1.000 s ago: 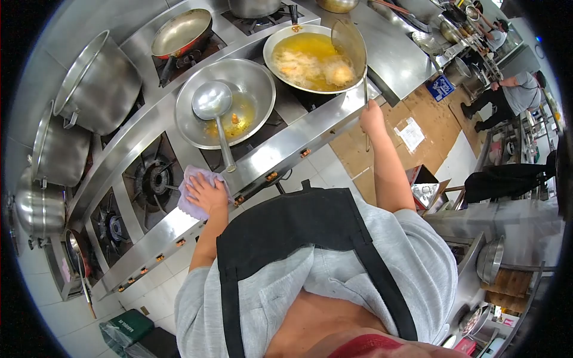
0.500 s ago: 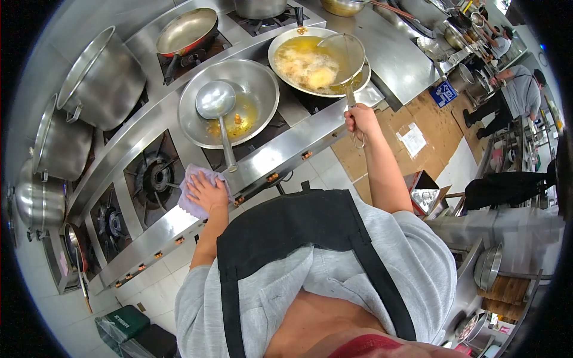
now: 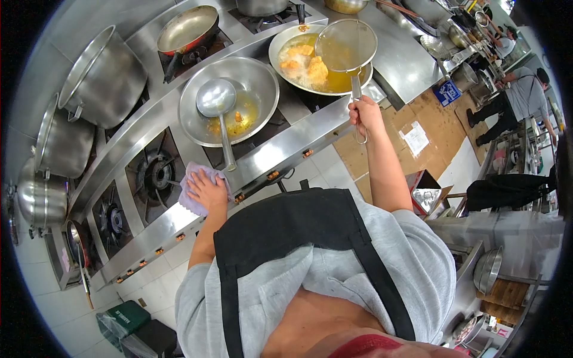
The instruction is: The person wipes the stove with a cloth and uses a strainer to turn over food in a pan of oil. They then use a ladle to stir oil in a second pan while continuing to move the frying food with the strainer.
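My right hand (image 3: 365, 114) is closed round the handle of a wire mesh strainer (image 3: 346, 45). The strainer is held over the right part of a frying pan (image 3: 276, 48) of bubbling yellow oil, where golden pieces of frying food (image 3: 305, 64) float. On the stove's front edge, my left hand (image 3: 206, 190) lies with fingers spread over a lilac cloth (image 3: 192, 203). Between the hands stands a wide steel bowl (image 3: 190, 113) with a little oil and crumbs. A ladle (image 3: 216, 98) rests in it, handle toward me.
Large steel pots (image 3: 107, 80) line the stove's left and back. A red pan (image 3: 188, 30) sits on a rear burner, near a bare burner (image 3: 160, 173). To the right are a steel counter (image 3: 394, 59) and cardboard (image 3: 388, 140) on the floor. Another person (image 3: 519, 95) stands farther right.
The strainer has risen out of the oil and shifted slightly right and up. More of the golden food shows in the pan. My left hand stays on the cloth.
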